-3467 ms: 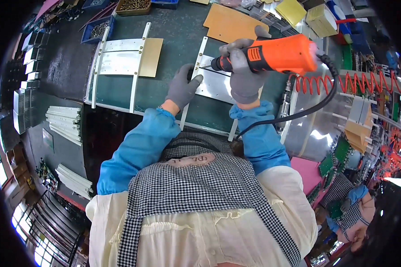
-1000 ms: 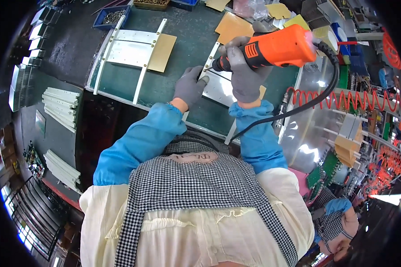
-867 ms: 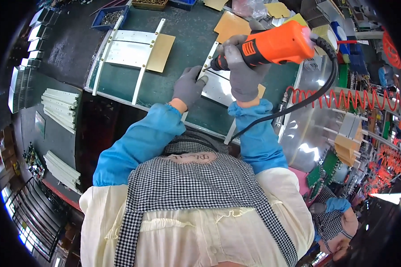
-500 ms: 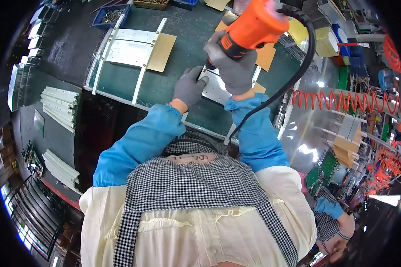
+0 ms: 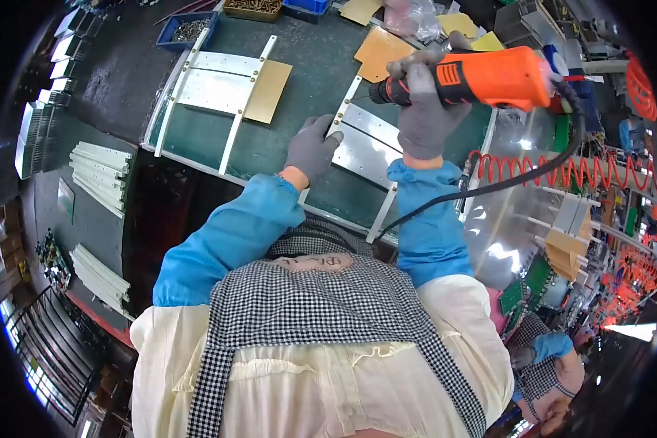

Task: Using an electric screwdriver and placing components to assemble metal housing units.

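Observation:
My right hand (image 5: pixel 425 120), in a grey glove, is wrapped round an orange and black electric screwdriver (image 5: pixel 489 77) with a thick black cable. The tool lies nearly level, its tip pointing left, above the bench and apart from the workpiece. Beneath it is a silver metal plate (image 5: pixel 365 150) set across two narrow white rails. My left hand (image 5: pixel 310 151), also gloved in grey, is closed on the left white rail (image 5: pixel 346 102), thumb over its edge. Brass-coloured screws show along that rail. My right arm and the tool partly hide the right rail.
A second plate-and-rail assembly (image 5: pixel 215 84) lies on the green bench (image 5: pixel 270 157) at left, partly over a tan sheet (image 5: pixel 269 91). Blue bins (image 5: pixel 186 31) of small hardware stand at the far edge. A red coiled hose (image 5: pixel 562 168) hangs at right; a co-worker (image 5: pixel 547 365) is at lower right.
The screwdriver has lifted off the left rail and swung from steeply tilted to nearly level, moving right with my right hand. My left hand stays at the rail, with screws now visible there.

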Tool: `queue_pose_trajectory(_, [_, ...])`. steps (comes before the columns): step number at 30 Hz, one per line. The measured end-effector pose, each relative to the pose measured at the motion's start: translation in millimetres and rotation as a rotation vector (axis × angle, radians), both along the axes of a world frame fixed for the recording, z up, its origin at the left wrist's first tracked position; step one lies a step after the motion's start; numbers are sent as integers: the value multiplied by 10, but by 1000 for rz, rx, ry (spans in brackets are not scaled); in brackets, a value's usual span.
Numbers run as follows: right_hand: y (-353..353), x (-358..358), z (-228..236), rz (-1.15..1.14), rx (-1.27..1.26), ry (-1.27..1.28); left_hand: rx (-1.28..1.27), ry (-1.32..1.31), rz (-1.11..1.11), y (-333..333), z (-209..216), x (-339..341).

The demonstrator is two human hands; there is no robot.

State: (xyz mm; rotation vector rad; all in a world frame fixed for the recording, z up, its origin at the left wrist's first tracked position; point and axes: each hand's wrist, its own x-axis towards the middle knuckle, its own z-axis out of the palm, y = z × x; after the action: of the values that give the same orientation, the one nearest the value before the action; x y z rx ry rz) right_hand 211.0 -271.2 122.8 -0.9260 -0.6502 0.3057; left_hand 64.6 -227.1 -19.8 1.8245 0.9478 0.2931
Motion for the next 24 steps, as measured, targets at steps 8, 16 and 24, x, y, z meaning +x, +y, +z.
queue_pose_trajectory(8, [78,60,-220,-45,-108,7,-6,-4,-5,6,-73,-12])
queue_pose_trajectory(16, [110,-44,-147,162,-289,-255,5,20,-12,21,-14,-9])
queue_pose_trajectory(24, [350,99,-206,52,-377,-107,-12,25,-11,21,4,-9])
